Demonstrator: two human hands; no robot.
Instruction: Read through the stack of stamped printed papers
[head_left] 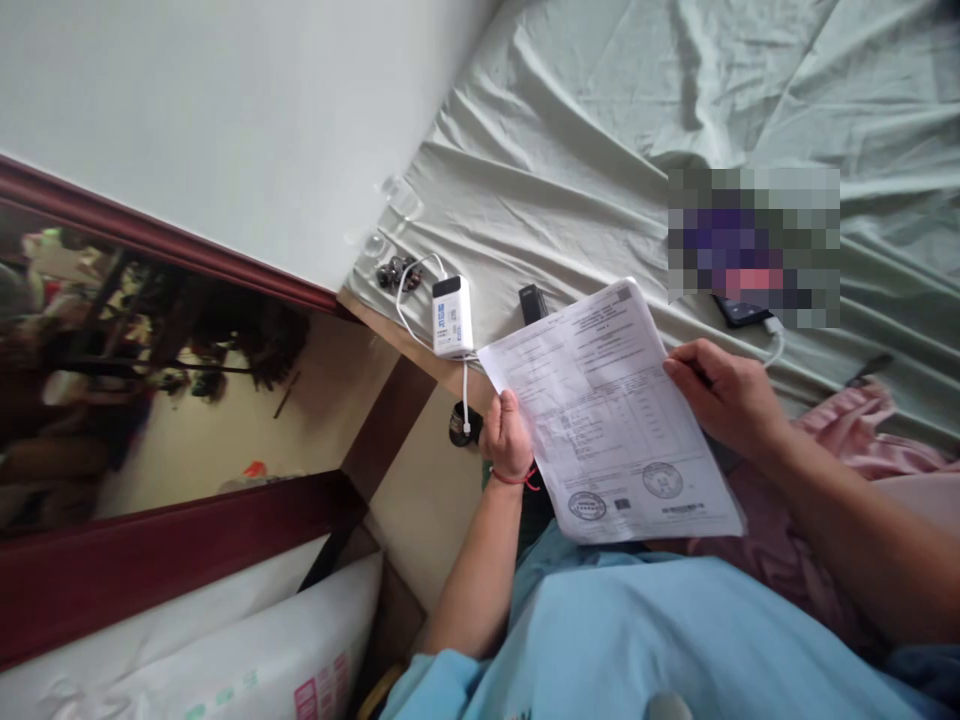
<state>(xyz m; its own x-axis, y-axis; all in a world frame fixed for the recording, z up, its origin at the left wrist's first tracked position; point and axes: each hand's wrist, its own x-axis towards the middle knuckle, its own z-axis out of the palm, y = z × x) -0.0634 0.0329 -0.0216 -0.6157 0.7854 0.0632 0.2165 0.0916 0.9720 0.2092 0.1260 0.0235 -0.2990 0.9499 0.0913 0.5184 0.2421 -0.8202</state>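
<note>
A printed paper document point(607, 420) with round stamps near its lower edge is held up over my lap. My left hand point(506, 435), a red string at its wrist, pinches the left edge with the thumb on top. On the opposite side, my right hand point(724, 390) grips the right edge between thumb and bent fingers. Just beyond the paper's far left corner, a white power bank point(451, 317) with a white cable lies on the bed edge. A small black object point(533, 303) is partly covered by the sheet.
A pale green bedsheet point(585, 170) spreads ahead, wrinkled. A phone point(741, 310) with a cable lies at right beside a blurred patch. Dark beads point(397, 274) sit near the bed's left corner. A red-framed mirror point(210, 400) and white sacks point(300, 630) stand at left.
</note>
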